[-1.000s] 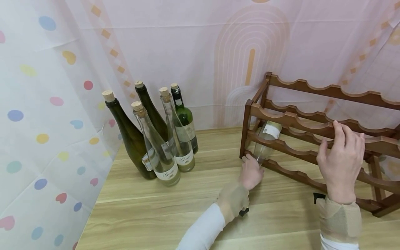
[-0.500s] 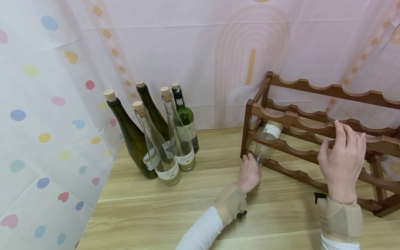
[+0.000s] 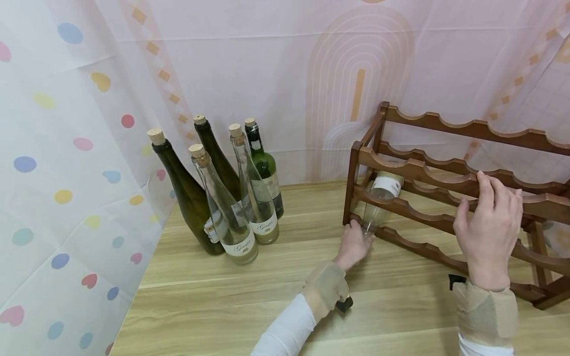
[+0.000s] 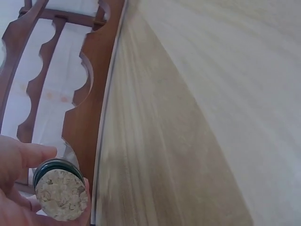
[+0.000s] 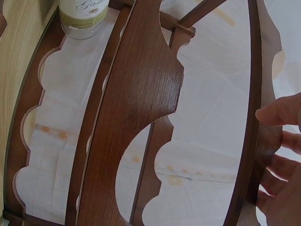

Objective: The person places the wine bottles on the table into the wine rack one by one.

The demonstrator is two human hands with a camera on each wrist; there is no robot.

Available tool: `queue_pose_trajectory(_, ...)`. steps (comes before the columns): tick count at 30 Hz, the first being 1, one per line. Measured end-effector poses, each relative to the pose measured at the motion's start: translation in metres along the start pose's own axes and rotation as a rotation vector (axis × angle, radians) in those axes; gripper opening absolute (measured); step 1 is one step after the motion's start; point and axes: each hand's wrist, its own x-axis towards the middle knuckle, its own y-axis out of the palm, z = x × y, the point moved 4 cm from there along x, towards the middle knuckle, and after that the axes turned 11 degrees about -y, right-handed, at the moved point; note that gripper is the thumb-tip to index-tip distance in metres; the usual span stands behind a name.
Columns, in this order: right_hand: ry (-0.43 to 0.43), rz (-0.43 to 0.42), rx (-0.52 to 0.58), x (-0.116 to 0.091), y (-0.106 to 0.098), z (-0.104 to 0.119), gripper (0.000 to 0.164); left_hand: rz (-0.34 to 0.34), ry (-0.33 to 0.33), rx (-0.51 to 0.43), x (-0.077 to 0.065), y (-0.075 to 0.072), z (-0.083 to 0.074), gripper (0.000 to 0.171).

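A clear glass bottle (image 3: 376, 210) with a cork (image 4: 62, 194) lies in the lowest row of the brown wooden wine rack (image 3: 411, 165), at its left end. Its neck points out of the front, and its white label (image 5: 87, 8) faces up. My left hand (image 3: 354, 244) grips the neck, thumb and fingers round it just behind the cork. On the rack's upper front rail rest the fingers of my right hand (image 3: 487, 227), fairly straight, with the thumb against the rail; no bottle is in this hand. Rails partly cover the bottle's body.
Left of the rack several corked bottles stand upright: dark green bottles (image 3: 189, 198), clear bottles (image 3: 227, 220) with white labels and a green bottle (image 3: 266, 168). A patterned cloth (image 3: 276, 64) hangs behind the wooden table (image 3: 213, 306).
The bottle in the rack has turned about its length: its barcode has rolled out of sight and the front label shows. My left hand has twisted slightly at the neck; my right hand stays put.
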Motion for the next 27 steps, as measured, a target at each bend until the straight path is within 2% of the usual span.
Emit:
queue_pose_trajectory(5,-0.001,-0.002,0.002,0.0,-0.0003,-0.0001,0.044,0.078,-0.031,-0.055,0.0019,-0.0013,0.0028,0.042)
queue_pose_trajectory(9,-0.002,-0.003,0.005,-0.0001,-0.0003,-0.0002,0.044,0.148,-0.06,-0.12,0.0042,-0.0017,0.0057,0.036)
queue_pose_trajectory(12,-0.001,-0.005,0.007,0.0,-0.0004,0.0,0.044,0.182,-0.074,-0.164,0.0047,-0.0028,0.007,0.029)
queue_pose_trajectory(17,-0.001,0.001,0.007,0.0001,-0.0011,0.0006,0.044,0.229,-0.088,-0.209,0.0052,-0.0029,0.0088,0.027)
queue_pose_trajectory(23,-0.012,0.034,-0.008,-0.0001,-0.0016,0.0006,0.044,0.23,-0.068,-0.204,0.0062,-0.0042,0.01,0.025)
queue_pose_trajectory(27,-0.009,0.013,0.0,0.0,-0.0016,0.0008,0.044,0.215,-0.055,-0.179,0.0065,-0.0058,0.0102,0.026)
